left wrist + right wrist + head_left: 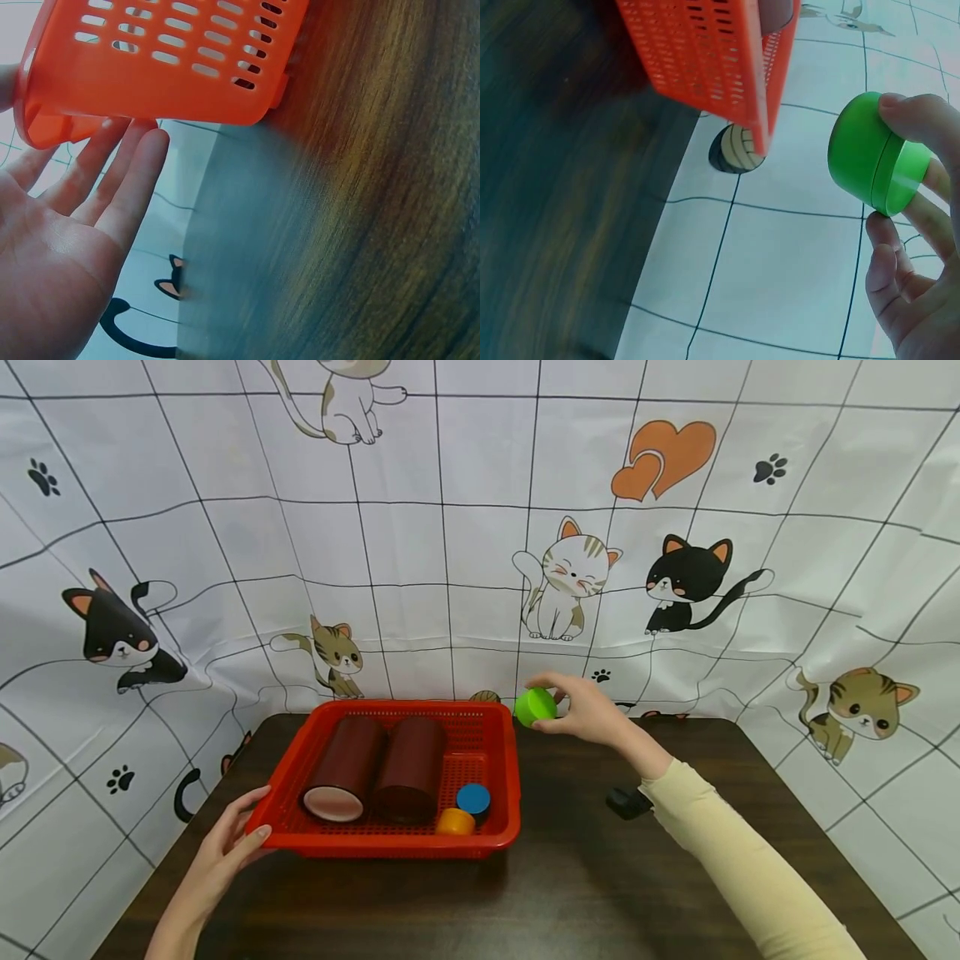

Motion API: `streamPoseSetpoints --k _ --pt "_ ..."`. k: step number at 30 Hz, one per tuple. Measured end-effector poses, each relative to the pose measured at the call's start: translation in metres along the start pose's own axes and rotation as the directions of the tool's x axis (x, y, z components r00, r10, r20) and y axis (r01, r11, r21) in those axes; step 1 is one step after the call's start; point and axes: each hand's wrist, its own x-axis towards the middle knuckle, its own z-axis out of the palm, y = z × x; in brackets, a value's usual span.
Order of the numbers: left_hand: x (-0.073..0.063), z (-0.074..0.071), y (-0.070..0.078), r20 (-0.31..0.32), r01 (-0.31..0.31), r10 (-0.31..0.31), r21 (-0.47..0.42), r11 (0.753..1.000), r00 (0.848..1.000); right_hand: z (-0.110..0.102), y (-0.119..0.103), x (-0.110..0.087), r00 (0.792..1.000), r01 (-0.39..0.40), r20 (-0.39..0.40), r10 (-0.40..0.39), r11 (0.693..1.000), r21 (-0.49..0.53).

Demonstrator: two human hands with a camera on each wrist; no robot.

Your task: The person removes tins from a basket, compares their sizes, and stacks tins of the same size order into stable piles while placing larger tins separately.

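A red plastic basket (390,850) stands on the dark wooden table, and my left hand (217,852) grips its rim at the near left corner. In the left wrist view, the fingers (139,180) reach under the basket's rim. My right hand (588,710) pinches a small green round container (862,154) between thumb and fingers, in the air just beyond the basket's far right corner. A seam runs around the green container. Inside the basket lie two dark brown cylinders (348,756), one showing a pinkish end, beside a blue round piece (473,798) and an orange round piece (455,822).
The dark wooden tabletop (600,893) extends in front of the basket and to its right. A small black object (628,802) lies near the right sleeve. Behind the table hangs a white sheet (480,543) with grid lines and printed cats.
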Motion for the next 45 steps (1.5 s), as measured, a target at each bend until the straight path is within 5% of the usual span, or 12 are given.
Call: streamPoseSetpoints --k 29,45 --pt "-0.001 0.003 0.001 -0.026 0.005 -0.004 0.019 1.0 1.0 0.014 0.035 -0.034 0.995 0.028 0.098 -0.022 0.998 -0.059" --pt "0.001 0.001 0.0 -0.016 0.036 -0.036 0.025 0.999 0.999 0.026 0.042 -0.04 0.965 -0.016 0.26 0.031 0.998 -0.06"
